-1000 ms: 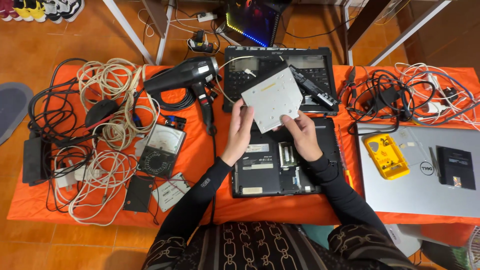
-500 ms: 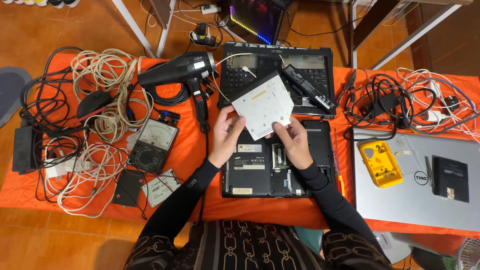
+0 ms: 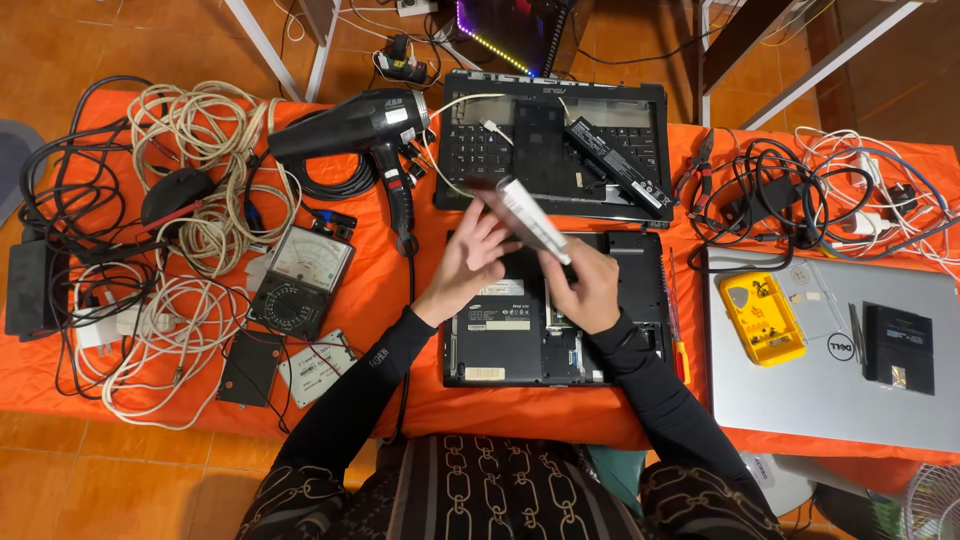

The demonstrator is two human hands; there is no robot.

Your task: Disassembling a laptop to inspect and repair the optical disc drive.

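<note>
An orange cloth (image 3: 400,270) is covering the table, and clutter is crowding in on every side of the work. To the left, a black hair dryer (image 3: 355,125) is lying just beside coils of white cable (image 3: 190,130), with an analogue multimeter (image 3: 300,280) below them and two flat drives (image 3: 285,365) near the table's front edge. Behind the hands a black laptop shell (image 3: 555,145) is lying open with a long black battery (image 3: 615,165) resting across it. To the right, a tangle of black cords (image 3: 770,200) is sitting above a silver laptop (image 3: 830,350), which is carrying a yellow parts tray (image 3: 765,318) and a small black square part (image 3: 898,348).

Directly under the hands an upturned black laptop (image 3: 545,310) is lying with its bottom exposed. Above it, the slim grey optical drive (image 3: 533,220) is being held tilted, nearly edge-on to the camera, so its face is hardly showing. The left hand (image 3: 470,262) is pressing half-spread fingers against the drive's left side, while the right hand (image 3: 590,285) is gripping its lower end from the right.
</note>
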